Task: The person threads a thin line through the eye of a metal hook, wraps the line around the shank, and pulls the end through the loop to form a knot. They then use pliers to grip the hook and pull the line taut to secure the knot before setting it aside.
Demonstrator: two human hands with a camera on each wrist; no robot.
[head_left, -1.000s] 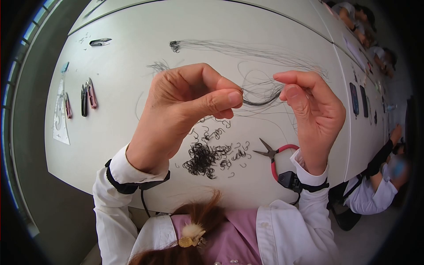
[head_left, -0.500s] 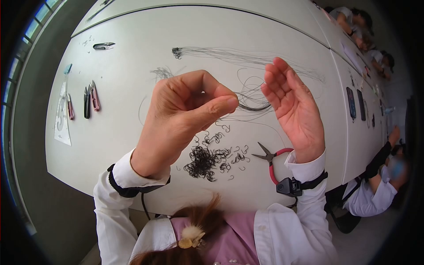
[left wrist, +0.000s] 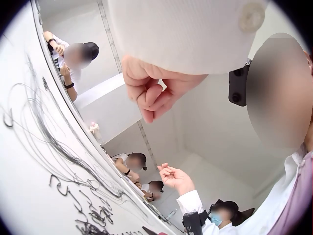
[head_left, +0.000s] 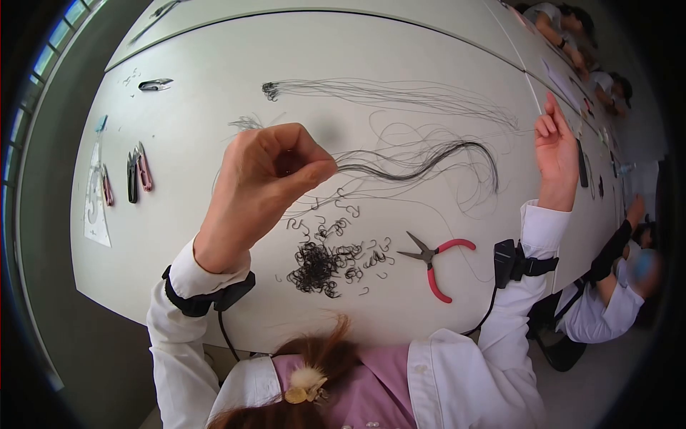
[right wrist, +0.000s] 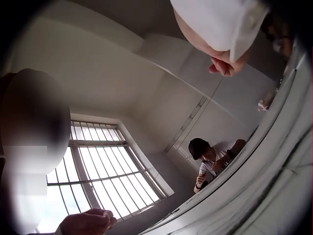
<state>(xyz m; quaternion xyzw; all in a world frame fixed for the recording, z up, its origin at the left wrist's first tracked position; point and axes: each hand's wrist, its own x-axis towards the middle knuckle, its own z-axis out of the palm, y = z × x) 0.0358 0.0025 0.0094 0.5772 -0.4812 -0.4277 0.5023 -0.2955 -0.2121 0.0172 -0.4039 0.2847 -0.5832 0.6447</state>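
My left hand is raised over the middle of the table, thumb and forefinger pinched at one end of a thin fishing line; its fingers hide that end. My right hand is out at the far right, pinching the same line, which slants away from its fingertips in the right wrist view. Beneath, on the table, a dark bundle of line curves in an S. Small black fish hooks lie heaped nearer the body. Red-handled pliers rest beside them, jaws apart.
Hooks tied to long lines stretch across the far side. At left are thread snips, a clear set square and another snipper. People sit along the right, near a phone.
My right hand has swung away to the right and outward, widening the gap between the hands. The left hand has shifted slightly left, still pinching. The line bundle and pliers now show fully.
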